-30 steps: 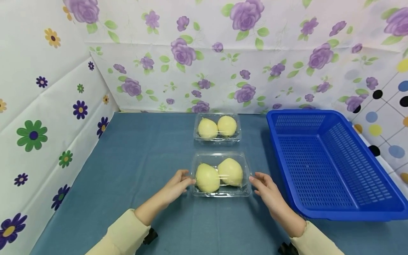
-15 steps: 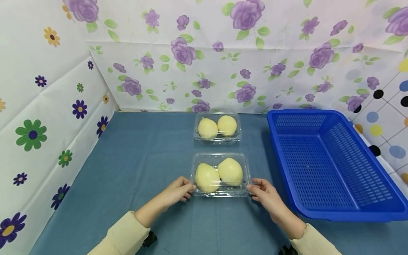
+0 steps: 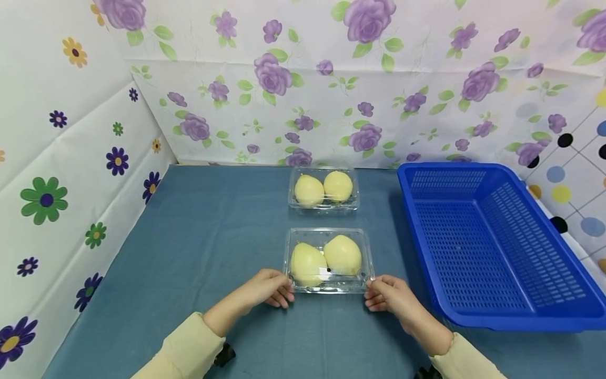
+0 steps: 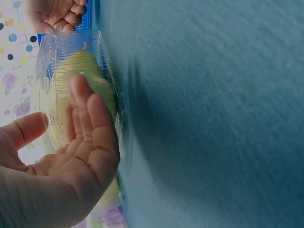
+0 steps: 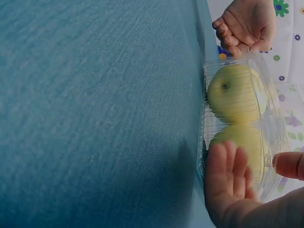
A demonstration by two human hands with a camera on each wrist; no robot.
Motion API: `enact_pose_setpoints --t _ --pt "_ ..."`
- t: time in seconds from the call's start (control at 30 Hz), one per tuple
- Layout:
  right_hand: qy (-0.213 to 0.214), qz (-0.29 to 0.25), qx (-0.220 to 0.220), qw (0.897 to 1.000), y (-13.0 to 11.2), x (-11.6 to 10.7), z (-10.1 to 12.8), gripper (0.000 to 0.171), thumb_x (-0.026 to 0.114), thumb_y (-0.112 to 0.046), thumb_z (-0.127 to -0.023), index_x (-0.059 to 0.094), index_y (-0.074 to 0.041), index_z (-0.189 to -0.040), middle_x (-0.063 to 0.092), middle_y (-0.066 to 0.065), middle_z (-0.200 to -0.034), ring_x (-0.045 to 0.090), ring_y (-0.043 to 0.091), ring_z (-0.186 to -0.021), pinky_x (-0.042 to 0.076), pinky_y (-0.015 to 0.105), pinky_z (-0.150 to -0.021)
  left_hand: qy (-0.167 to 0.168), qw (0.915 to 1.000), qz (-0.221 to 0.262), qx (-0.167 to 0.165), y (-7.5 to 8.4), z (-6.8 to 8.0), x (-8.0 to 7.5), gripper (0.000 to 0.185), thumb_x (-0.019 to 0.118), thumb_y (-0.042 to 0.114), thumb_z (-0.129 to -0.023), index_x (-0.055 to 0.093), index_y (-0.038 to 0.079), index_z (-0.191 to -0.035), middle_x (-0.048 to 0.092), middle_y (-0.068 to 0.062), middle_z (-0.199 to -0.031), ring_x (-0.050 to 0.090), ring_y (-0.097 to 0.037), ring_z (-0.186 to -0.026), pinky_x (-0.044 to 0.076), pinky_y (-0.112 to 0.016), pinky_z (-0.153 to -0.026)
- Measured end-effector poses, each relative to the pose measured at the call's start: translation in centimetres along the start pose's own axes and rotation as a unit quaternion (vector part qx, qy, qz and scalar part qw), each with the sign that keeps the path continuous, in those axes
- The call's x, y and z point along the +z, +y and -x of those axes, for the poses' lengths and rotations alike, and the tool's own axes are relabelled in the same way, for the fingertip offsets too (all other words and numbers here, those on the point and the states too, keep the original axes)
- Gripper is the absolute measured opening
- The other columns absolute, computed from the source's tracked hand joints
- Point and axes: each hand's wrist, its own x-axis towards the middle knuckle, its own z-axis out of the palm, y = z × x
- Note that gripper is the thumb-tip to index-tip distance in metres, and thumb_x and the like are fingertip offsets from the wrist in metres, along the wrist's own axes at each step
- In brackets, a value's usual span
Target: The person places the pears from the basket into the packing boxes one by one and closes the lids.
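Note:
A clear plastic clamshell box (image 3: 330,288) with two pale yellow pears (image 3: 342,255) inside sits mid-table, its lid down. My left hand (image 3: 266,288) is at the front left corner, thumb on the lid rim and the other fingers bent below it. At the front right corner my right hand (image 3: 390,297) pinches the rim in the same way. The left wrist view shows the left thumb (image 4: 31,128) at the lid's edge and the fingers before the box's side. In the right wrist view, the right thumb (image 5: 287,165) meets the lid edge.
Behind it stands a second clear clamshell box (image 3: 324,208) holding two pears (image 3: 338,186). A large blue plastic basket (image 3: 497,320) occupies the right side. Blue cloth (image 3: 227,216) covers the table, with flowered sheeting (image 3: 213,79) along the back and left.
Both hands have slid along the box's sides toward its front corners, their fingers bending more below the rim. The box has stayed nearly in place.

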Motion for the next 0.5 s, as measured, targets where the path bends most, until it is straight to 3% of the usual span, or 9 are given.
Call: enact_pose_setpoints --t 0.23,0.5 --pt "-0.073 -0.016 -0.005 0.997 0.2 -0.6 -0.1 0.034 0.048 -0.021 -0.098 0.058 0.011 -0.105 0.062 0.000 -0.077 0.063 0.011 -0.069 0.056 0.028 -0.068 -0.024 0.9987 0.044 -0.005 -0.2 -0.1 -0.1 0.031 0.046 0.015 -0.094 0.064 -0.010 -0.098 0.069 -0.002 -0.076 0.063 -0.007 -0.062 0.055 -0.028 -0.064" --pt "-0.089 -0.039 -0.004 0.995 0.2 -0.7 0.0 0.030 0.048 -0.020 -0.098 0.059 0.008 -0.102 0.062 -0.002 -0.075 0.063 0.010 -0.069 0.056 0.027 -0.069 -0.045 0.9952 0.087 0.002 -1.2 -0.5 -0.3 0.029 0.047 0.014 -0.094 0.063 -0.010 -0.097 0.066 0.002 -0.073 0.062 -0.006 -0.065 0.052 -0.021 -0.064"
